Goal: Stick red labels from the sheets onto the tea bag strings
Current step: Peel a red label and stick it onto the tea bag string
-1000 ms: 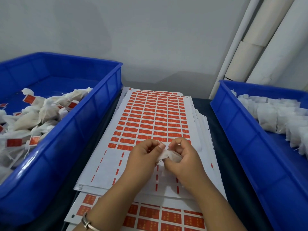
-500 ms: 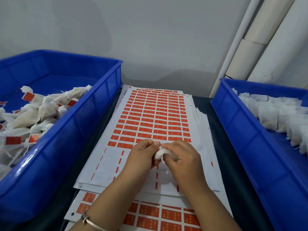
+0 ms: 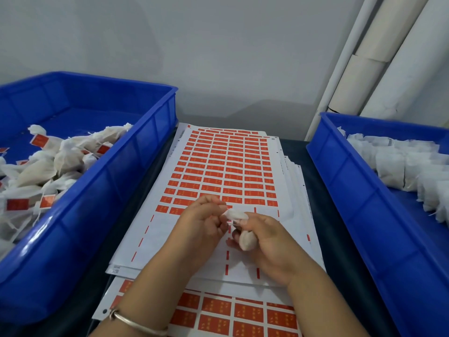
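Observation:
A white tea bag (image 3: 244, 229) is gripped in my right hand (image 3: 269, 246), which curls around its lower body over the near part of the label sheet (image 3: 226, 171). My left hand (image 3: 201, 227) pinches the bag's top end with thumb and forefinger. The sheet carries rows of red labels on its far part, while its near part is bare white backing with red strips. The string is too small to make out.
A blue crate (image 3: 102, 190) on the left holds several tea bags with red labels. A blue crate (image 3: 352, 195) on the right holds plain white tea bags. More label sheets (image 3: 230, 312) lie stacked underneath. White pipes (image 3: 379, 64) stand at the back right.
The tea bag was bunched between both hands; now it is stretched out, its body lower in my right hand and its top held by my left fingers.

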`<state>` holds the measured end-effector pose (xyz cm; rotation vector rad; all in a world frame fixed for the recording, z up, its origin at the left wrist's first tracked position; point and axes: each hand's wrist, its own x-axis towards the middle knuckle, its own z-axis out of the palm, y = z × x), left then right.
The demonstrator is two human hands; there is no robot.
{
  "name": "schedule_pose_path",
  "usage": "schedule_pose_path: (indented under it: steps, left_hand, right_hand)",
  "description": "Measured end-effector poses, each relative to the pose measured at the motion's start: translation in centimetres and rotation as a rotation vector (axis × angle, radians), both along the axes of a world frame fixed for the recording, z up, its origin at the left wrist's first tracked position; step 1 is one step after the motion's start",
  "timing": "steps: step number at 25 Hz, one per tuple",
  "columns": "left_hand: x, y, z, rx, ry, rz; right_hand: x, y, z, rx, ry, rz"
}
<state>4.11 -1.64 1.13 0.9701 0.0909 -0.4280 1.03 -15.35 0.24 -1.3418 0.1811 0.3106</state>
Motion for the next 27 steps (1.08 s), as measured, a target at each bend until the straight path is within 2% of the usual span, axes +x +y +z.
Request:
schedule_pose_path:
  steps: [2,5,8,11,15,22,27]
  left_hand:
    - [-0.2,0.1,0.0,-0.044,-0.098,-0.082]
    - [-0.5,-0.1,-0.2,0.113,-0.282,-0.149]
    - [-0.7,-0.6,-0.5,0.341,-0.394,-0.099]
    - [-0.5,-0.7,-0.8,0.463,-0.472,-0.001]
    - [-0.4,-0.8,-0.8,0.511,-0.441,0.079]
    - [0.9,0.5,0.3,0.620,-0.324,0.435]
    - [0.6,0.6,0.7,0.596,-0.393,0.346]
  right_hand:
    - [-0.2,-0.4,0.7,0.415,0.080,0.061]
    - [-0.1,-0.9,0.6,0.529,0.111,0.064]
    - [0.0,-1.0,0.5,0.483,0.118,0.032]
    - [0.1,-1.0,0.4,0.397,0.106,0.012]
    - [0.0,-1.2,0.7,0.364,0.072,0.026]
    - [0.1,-1.7,0.9,0.236,0.065,0.059]
    - [-0.5,-2.0,1.3,0.116,-0.050,0.309]
